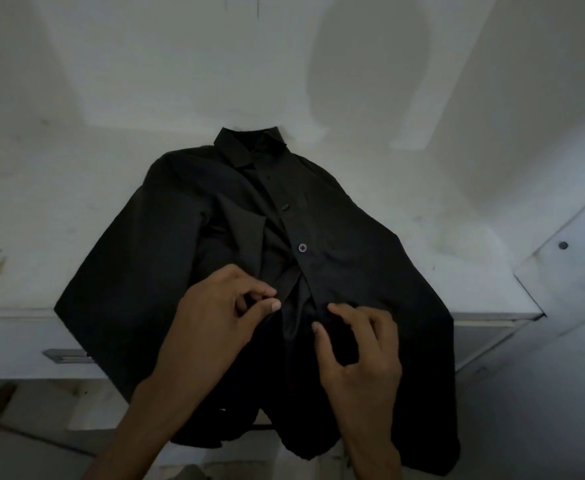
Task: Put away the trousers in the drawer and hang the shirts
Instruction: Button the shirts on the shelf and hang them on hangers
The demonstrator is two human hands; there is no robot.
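Shirt (336, 220) lies flat on counter (474, 271), hem overhanging. Left hand (221, 313) pinches the placket (289, 289); right hand (360, 348) curls at the opposite front, grip indiscernible. Fabric appears light and limp: lift at collar (246, 147).

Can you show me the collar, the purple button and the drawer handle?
collar (237, 148): head view, on one flap.
purple button (302, 248): head view, on its middle.
handle (65, 356): head view, on the metal bar.

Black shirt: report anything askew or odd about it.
The black shirt lies crooked on the counter: its front gapes unbuttoned below the lowest fastened button, and its hem hangs over the front edge.
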